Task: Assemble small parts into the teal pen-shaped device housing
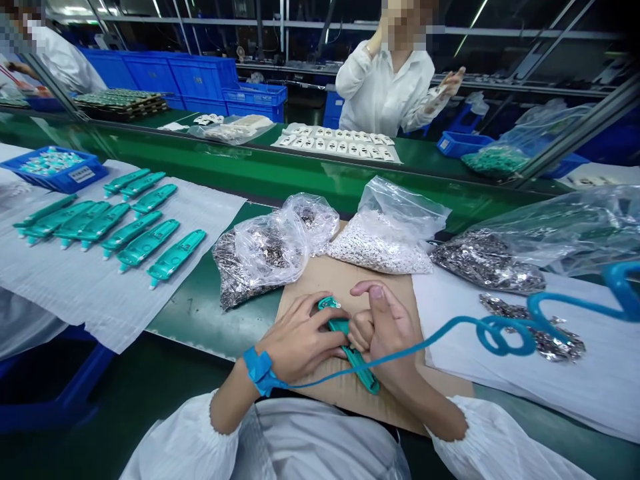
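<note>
My left hand and my right hand are closed together on one teal plastic housing that lies on a brown cardboard sheet. The left fingers curl over the housing's upper end. My right thumb presses down beside it, and whatever small part sits under the fingers is hidden. A blue wrist strap is on my left wrist, and its coiled blue cord runs off to the right.
Clear bags of small metal parts and white bits lie behind the cardboard. Loose metal pieces sit on white paper at right. Several teal housings lie at left. A person in white stands across the green conveyor.
</note>
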A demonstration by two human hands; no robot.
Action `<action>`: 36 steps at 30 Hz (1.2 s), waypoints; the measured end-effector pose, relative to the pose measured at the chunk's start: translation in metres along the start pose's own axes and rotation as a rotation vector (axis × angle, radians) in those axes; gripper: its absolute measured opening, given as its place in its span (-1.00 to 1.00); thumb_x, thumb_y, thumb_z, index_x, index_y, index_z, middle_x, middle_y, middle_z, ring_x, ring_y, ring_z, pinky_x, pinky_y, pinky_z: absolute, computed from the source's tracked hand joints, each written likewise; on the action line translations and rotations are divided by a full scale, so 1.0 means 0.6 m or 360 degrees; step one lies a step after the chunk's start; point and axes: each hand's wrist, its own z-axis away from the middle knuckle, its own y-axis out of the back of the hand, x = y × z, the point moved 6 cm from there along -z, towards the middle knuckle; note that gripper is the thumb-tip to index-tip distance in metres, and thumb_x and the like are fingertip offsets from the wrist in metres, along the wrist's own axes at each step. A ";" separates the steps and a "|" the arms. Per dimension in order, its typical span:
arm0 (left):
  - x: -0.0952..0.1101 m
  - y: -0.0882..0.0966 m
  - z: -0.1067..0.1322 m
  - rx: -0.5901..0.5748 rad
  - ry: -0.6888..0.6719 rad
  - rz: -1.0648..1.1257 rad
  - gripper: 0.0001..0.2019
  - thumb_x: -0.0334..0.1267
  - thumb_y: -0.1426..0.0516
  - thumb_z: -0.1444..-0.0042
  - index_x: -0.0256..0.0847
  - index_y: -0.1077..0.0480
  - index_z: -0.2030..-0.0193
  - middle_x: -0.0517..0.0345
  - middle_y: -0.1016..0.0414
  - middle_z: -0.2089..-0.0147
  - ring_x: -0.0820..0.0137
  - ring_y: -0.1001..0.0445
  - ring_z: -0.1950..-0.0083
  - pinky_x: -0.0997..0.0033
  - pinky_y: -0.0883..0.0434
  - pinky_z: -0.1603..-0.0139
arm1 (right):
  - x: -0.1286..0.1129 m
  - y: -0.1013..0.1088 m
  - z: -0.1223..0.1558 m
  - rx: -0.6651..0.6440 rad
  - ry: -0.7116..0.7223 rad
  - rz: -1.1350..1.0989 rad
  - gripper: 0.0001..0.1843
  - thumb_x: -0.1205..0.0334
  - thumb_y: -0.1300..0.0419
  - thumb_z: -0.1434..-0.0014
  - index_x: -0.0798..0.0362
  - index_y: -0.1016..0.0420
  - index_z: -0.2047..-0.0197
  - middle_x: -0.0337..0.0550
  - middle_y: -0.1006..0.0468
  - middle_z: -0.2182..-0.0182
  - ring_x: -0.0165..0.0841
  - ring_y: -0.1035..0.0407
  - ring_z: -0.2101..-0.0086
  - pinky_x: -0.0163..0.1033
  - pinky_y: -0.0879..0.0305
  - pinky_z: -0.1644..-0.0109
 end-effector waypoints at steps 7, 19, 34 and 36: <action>0.001 -0.001 0.004 0.0005 -0.0044 -0.0060 -0.77 -0.02 -0.13 -0.30 -0.05 -0.53 0.09 0.06 -0.38 -0.24 0.04 -0.21 -0.34 0.00 -0.31 -0.31 | 0.011 -0.012 0.004 -0.0102 -0.0009 -0.0049 -0.62 -0.16 -0.21 -0.24 0.00 -0.39 0.30 -0.56 0.05 0.78 -0.57 0.30 0.74 -0.45 0.22 0.71; 0.007 0.002 0.003 0.0079 -0.0055 -0.0133 -0.67 0.06 -0.13 -0.28 -0.17 -0.49 0.08 -0.04 -0.39 -0.29 -0.06 -0.03 -0.47 -0.19 -0.17 -0.37 | -0.136 0.071 0.060 0.0228 0.0266 -0.0199 -0.78 -0.01 -0.17 -0.23 -0.08 -0.51 0.29 -0.47 0.21 0.71 -0.49 0.33 0.68 -0.35 0.20 0.66; 0.014 0.008 -0.005 -0.0268 0.0150 0.0153 -0.62 -0.05 -0.20 -0.26 -0.12 -0.32 -0.14 0.08 -0.53 -0.02 0.15 -0.42 -0.01 0.12 -0.37 -0.01 | -0.060 0.077 0.059 0.0458 0.0226 -0.0174 -0.68 -0.13 -0.19 -0.23 -0.04 -0.48 0.28 -0.50 0.13 0.72 -0.53 0.31 0.68 -0.38 0.25 0.62; 0.014 0.004 -0.007 -0.0284 0.0121 0.0170 -0.63 -0.07 -0.21 -0.26 -0.10 -0.35 -0.16 0.12 -0.54 -0.01 0.18 -0.42 -0.01 0.14 -0.36 -0.04 | -0.056 0.068 0.050 0.0447 0.0212 -0.0139 -0.67 -0.14 -0.19 -0.23 -0.04 -0.46 0.28 -0.52 0.12 0.74 -0.53 0.32 0.69 -0.38 0.24 0.63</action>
